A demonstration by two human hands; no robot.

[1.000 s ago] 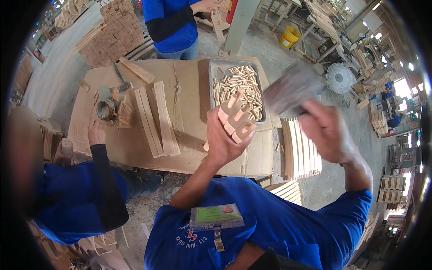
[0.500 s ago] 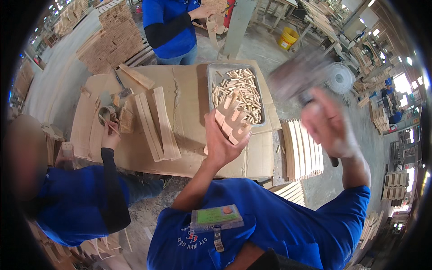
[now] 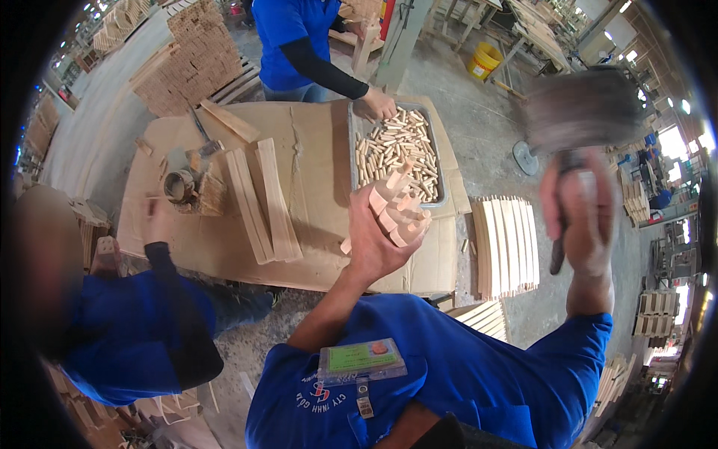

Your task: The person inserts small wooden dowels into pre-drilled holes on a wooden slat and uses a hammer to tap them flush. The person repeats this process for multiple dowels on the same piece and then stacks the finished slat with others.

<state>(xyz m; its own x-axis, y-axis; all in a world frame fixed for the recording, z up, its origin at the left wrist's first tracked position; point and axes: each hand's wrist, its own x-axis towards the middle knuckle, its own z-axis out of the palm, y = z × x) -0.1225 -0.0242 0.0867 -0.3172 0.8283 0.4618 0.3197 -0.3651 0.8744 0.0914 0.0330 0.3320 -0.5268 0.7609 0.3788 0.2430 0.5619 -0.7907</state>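
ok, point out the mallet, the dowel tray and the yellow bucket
Mallet (image 3: 585,112): head view, on its motion-blurred head.
Dowel tray (image 3: 360,124): head view, on the bare patch at its upper left.
Yellow bucket (image 3: 482,64): head view, on its outer side wall.

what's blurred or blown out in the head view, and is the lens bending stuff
Head view: the mallet and right hand are heavily smeared, while the left hand and wooden pieces look fairly crisp; head view, far right: bright openings glare white; head view, outer parts: fisheye distortion curves straight edges, fading to black.
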